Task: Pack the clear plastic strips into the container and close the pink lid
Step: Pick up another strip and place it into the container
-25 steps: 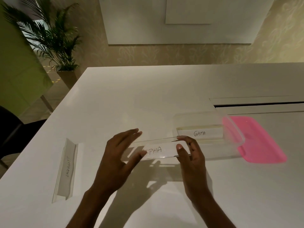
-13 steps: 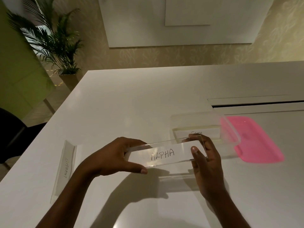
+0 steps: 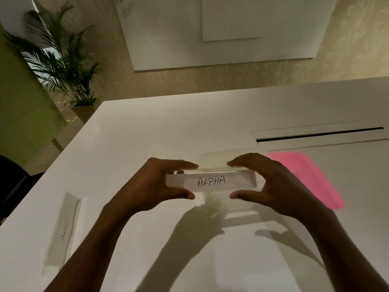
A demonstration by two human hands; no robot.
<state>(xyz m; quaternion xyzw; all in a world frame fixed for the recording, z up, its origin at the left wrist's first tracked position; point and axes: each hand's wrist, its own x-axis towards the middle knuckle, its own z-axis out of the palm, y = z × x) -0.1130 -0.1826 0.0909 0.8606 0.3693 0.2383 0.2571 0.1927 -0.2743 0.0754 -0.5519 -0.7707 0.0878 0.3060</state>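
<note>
Both hands, left (image 3: 155, 182) & right (image 3: 280, 182), grip the ALPHA strip (image 3: 211, 182) over the container (image 3: 221, 153), not in yet. ELEPHANT strip (image 3: 62, 230) still on tabletop (image 3: 189, 127); pink lid (image 3: 303, 175) off.

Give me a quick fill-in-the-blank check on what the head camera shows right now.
1. The strip held by both hands reads ____.
2. The strip lying at the table's left edge reads ____.
3. The lid beside the right hand is coloured ____.
4. The held strip is gripped at its ends by the left hand and the ____ hand.

Missing words: ALPHA; ELEPHANT; pink; right
</note>
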